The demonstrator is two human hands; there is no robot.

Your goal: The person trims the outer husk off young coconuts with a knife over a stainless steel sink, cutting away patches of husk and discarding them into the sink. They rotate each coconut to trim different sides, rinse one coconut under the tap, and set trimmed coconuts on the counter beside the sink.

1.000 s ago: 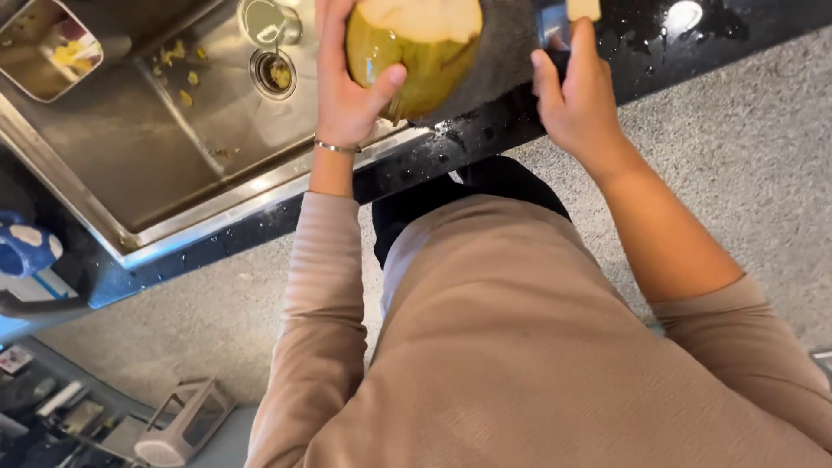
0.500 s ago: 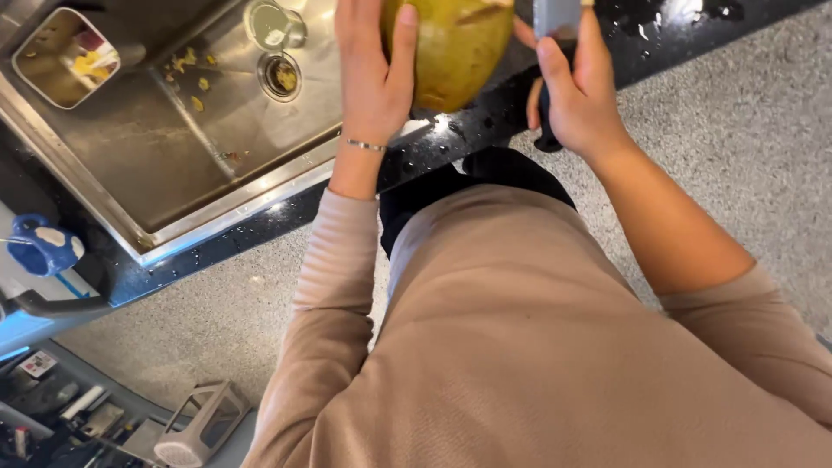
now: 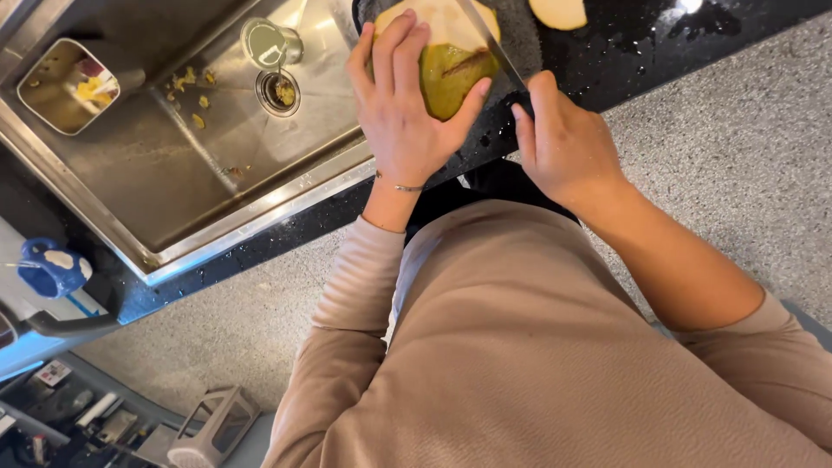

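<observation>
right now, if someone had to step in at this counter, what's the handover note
Left hand: palm and fingers wrapped over the green coconut, steadying it on the black counter.
Right hand: gripping the knife, blade laid across the coconut's top.
Done: part of the husk is shaved off, pale flesh showing; a cut piece lies on the counter beyond.
Left: the lower husk is still green and uncut.
Nearby: steel sink to the left with scraps around the drain.
</observation>
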